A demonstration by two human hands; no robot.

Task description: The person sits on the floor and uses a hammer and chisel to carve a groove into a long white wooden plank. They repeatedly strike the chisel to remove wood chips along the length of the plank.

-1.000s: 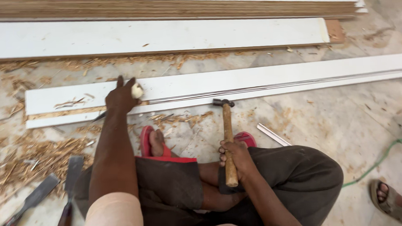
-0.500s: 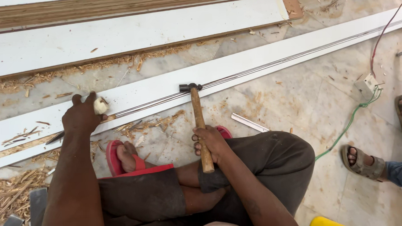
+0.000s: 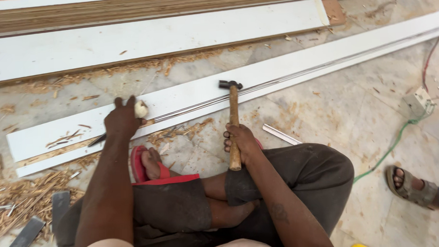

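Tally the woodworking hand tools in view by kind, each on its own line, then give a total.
Hammer, wooden handle, gripped by the right hand: 1
Chisel held in the left hand, pale handle on the white board: 1
Loose chisels on the floor at lower left: 2
Total: 4

We saw wood shavings (image 3: 27,193) strewn left, a wide white panel (image 3: 153,38) beyond, an electrical box (image 3: 418,102) trailing a green cable (image 3: 390,146), and another person's sandalled foot (image 3: 409,185) at right.
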